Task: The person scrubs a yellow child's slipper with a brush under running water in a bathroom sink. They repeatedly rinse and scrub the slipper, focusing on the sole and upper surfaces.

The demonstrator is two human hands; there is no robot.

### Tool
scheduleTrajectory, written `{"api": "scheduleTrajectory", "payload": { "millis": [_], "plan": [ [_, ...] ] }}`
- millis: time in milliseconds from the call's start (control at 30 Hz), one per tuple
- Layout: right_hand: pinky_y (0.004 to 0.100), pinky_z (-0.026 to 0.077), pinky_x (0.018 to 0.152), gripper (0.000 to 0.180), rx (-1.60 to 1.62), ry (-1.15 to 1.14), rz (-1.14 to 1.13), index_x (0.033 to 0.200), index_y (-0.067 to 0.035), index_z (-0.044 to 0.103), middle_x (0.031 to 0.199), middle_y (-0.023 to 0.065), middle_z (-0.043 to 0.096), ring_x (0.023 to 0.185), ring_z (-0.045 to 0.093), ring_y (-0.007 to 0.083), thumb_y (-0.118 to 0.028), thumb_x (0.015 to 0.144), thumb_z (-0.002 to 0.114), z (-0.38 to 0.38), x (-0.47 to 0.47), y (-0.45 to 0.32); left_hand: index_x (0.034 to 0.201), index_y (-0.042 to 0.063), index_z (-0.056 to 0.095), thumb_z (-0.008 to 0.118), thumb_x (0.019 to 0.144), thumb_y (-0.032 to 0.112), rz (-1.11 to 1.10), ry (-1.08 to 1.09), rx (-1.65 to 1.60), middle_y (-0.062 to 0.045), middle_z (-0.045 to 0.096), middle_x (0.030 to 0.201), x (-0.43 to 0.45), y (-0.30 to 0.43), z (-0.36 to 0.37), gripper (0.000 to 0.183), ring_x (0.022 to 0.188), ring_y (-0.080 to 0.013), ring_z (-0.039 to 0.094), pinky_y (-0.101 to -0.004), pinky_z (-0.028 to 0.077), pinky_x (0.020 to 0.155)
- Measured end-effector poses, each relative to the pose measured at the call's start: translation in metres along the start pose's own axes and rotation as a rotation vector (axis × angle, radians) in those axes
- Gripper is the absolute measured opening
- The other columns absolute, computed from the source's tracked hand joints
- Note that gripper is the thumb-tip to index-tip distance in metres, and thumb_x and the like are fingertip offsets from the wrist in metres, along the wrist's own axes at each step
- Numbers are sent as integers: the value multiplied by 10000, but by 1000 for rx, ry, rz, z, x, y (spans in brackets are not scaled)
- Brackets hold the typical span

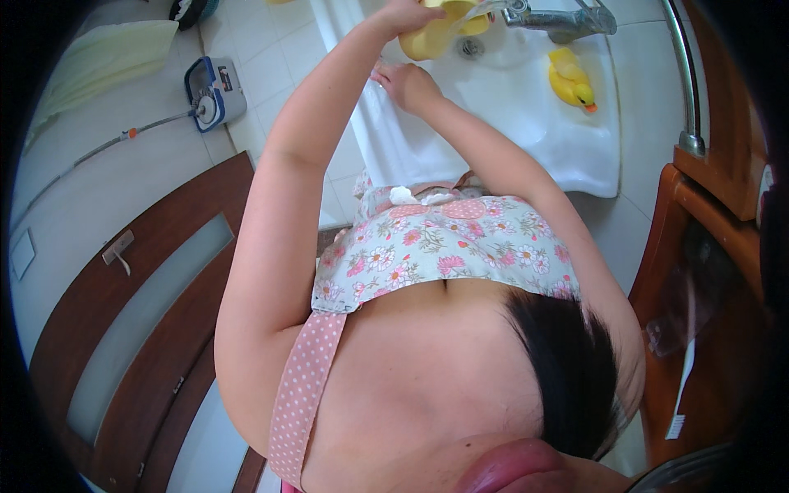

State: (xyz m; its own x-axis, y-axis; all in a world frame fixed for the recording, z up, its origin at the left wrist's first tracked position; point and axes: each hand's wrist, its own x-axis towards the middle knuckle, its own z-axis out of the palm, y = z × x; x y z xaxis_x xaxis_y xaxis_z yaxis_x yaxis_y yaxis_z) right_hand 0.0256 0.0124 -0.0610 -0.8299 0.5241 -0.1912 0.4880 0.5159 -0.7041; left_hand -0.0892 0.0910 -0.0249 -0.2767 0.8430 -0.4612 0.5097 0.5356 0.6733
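My left hand grips a yellow plastic container, tilted over the white ceramic washbasin. Clear water streams from the chrome tap at the container. Its far part is cut off by the top of the view. My right hand is bent over the left side of the basin, just below my left wrist. Its fingertips look wet, and whether they hold anything is hidden. A metal drain shows beside the container.
A yellow rubber duck lies on the basin's right ledge. At the right, a white toothbrush is by a brown wooden cabinet, below a chrome rail. Left are a mop bucket and a brown door.
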Motion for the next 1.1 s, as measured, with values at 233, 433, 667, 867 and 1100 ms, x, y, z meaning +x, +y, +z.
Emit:
{"api": "scheduleTrajectory", "payload": {
  "millis": [233,433,667,867,1100],
  "plan": [
    [436,474,677,454,-120,-356,-123,1379,-338,288,817,160,615,734,602,324,-324,937,387,-19,-71,1,1162,-28,534,654,763,303,86,-112,-188,-171,618,1059,-1,-5,20,532,954,-246,600,-343,474,826],
    [417,470,706,418,-104,-573,-162,1309,-428,380,856,137,619,756,601,299,-310,912,438,-51,-104,15,1188,-9,514,637,777,248,3,-117,-353,-146,614,1054,-8,-14,41,500,930,-226,604,-325,477,814],
    [344,454,786,455,180,-252,154,1282,-327,467,968,145,634,838,590,314,-229,850,573,-90,-138,53,1181,-48,453,627,763,162,-59,-8,-819,-137,585,1031,-58,-30,82,500,923,-219,597,-327,491,792],
    [327,455,811,493,264,-107,215,1312,-295,425,1033,143,632,865,621,258,-271,847,587,-101,-158,78,1166,-78,418,552,735,75,-243,109,-1136,-183,565,1019,-64,-46,79,476,893,-261,605,-357,509,776],
    [209,362,405,538,677,262,494,1380,-199,346,714,27,567,436,406,43,-231,887,561,-96,-118,60,1145,-44,399,512,761,61,-284,-4,-1220,-178,528,1071,-71,-41,74,414,960,-277,581,-386,509,823]
  ]
}}
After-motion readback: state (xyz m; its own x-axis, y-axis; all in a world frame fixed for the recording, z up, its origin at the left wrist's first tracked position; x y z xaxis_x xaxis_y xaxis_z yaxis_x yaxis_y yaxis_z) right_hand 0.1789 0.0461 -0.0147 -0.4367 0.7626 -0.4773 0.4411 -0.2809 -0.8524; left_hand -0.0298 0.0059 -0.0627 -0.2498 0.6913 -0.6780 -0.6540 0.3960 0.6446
